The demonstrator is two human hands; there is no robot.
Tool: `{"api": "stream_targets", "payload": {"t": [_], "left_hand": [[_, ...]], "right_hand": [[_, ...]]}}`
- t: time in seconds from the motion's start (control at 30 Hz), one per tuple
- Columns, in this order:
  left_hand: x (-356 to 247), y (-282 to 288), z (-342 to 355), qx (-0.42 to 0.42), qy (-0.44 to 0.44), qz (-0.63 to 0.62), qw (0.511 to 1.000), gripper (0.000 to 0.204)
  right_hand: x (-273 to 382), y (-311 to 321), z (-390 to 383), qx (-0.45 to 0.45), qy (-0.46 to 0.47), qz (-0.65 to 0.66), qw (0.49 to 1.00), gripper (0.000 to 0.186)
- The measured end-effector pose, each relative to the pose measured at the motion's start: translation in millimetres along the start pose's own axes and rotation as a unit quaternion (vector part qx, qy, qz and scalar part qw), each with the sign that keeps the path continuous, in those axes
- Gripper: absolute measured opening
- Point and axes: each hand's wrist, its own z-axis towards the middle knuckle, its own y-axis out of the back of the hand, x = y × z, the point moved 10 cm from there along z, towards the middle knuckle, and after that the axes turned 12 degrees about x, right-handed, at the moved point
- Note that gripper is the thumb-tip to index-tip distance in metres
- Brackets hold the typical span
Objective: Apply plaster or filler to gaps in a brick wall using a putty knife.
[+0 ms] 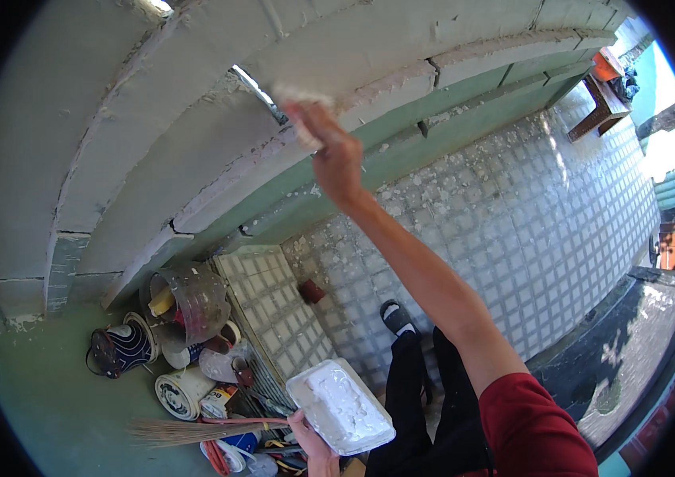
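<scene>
The person's right hand (337, 163), at 12 o'clock, is raised to the grey wall (178, 151), its fingers clamped on a tool (305, 97) (a pale and reddish shape, too blurred to name). Whether the tool touches the wall or sits just off it cannot be told. Just beside it, at 11 o'clock, a bright slit (251, 84) shows in the wall.

At 6 o'clock the left hand (313, 447) is clamped on the edge of a white tray (369, 442), thumb showing at the side; the fingers underneath are hidden. White paste (345, 404) lies unevenly across the tray's inside.

As for writing, a white and yellow box (218, 400) between 7 and 8 o'clock carries bold dark print. The white pail (186, 389) beside it has marks too small to read. At 8 o'clock a dark can (123, 350) bears pale wavy lines, near a clear bucket (202, 306) with things inside.

A broom (186, 432) lies at 7 o'clock, its straw end pointing away from the tray. At 5 o'clock 1 dark sandal (393, 314) rests on the tiled floor (464, 207); at 2 o'clock stands a brown stool (599, 111).
</scene>
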Motion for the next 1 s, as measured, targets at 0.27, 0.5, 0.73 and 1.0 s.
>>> {"api": "stream_targets", "payload": {"t": [0.27,0.5,0.73,1.0], "left_hand": [[0.9,19.0,-1.5,-0.016,-0.022,-0.018,0.999,0.056],[-1.8,23.1,-3.6,-0.028,-0.019,-0.009,0.999,0.054],[-5.3,15.7,-3.4,-0.033,-0.027,-0.022,0.999,0.054],[0.6,10.8,-9.5,-0.02,-0.023,-0.013,0.999,0.054]], "right_hand": [[-24.8,83.1,19.4,-0.118,-0.139,-0.066,0.981,0.065],[-28.6,28.9,18.6,-0.041,-0.129,-0.066,0.989,0.07],[13.5,3.8,1.5,0.039,0.016,-0.013,0.999,0.061],[-50.5,104.3,51.0,-0.148,-0.105,-0.104,0.978,0.061]]}}
